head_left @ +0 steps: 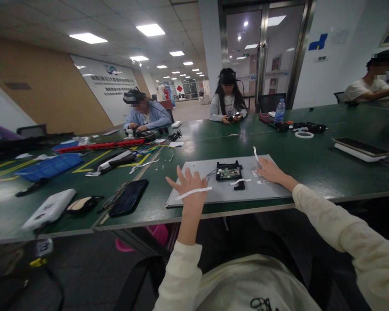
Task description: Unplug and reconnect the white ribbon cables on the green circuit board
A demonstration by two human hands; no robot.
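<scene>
A flat grey panel (210, 196) lies at the table's front edge, carrying a green circuit board (230, 172) in a black plastic frame (240, 185). My left hand (191, 188) hovers over or rests on the panel's left side, fingers spread, with a white strip (194, 192) lying across its back. Thin grey wires run from the board toward that hand. At the panel's right side, my right hand (274, 171) has its fingertips closed on the lower end of an upright white strip (255, 154). Another white strip (240, 181) crosses the front of the black frame. Printed labels lie near my right fingers.
On the left are a black phone (129, 198), a white device (50, 209), a computer mouse (83, 204) and a blue tray (50, 167). A bottle (280, 110), cables (306, 126) and a white-based device (361, 149) stand right. Co-workers sit across the table.
</scene>
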